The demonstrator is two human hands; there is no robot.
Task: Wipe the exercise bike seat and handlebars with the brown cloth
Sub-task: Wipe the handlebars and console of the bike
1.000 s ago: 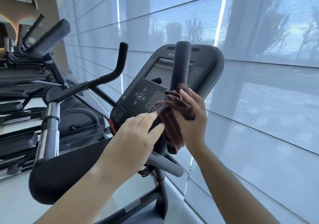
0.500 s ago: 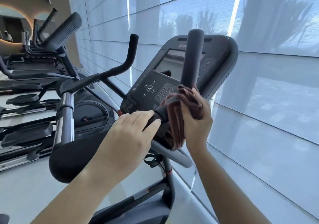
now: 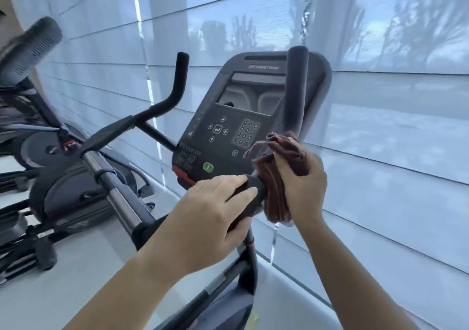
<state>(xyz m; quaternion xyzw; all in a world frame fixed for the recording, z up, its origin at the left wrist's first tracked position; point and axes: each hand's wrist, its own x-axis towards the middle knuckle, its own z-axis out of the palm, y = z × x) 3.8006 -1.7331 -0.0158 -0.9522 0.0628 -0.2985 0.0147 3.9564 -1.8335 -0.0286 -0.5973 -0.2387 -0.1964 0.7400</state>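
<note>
Our right grip (image 3: 303, 177) clenches the cloth (image 3: 275, 202) round the bar (image 3: 295, 88); our left grip (image 3: 210, 213), just beside it, grasps the bar. The cloth seems soft and light; we hold it bunched.

Both bare forearms rise from the lower edge and converge toward the centre. Left grip (image 3: 210, 218): palm down, fingers laid over the handlebar (image 3: 253, 190), thumb beneath it, wrist straight. Right grip (image 3: 302, 185): back of the hand toward the camera, fingers curled round the brown cloth (image 3: 276, 200), clamping it against the bar just beside the left fingertips.
</note>
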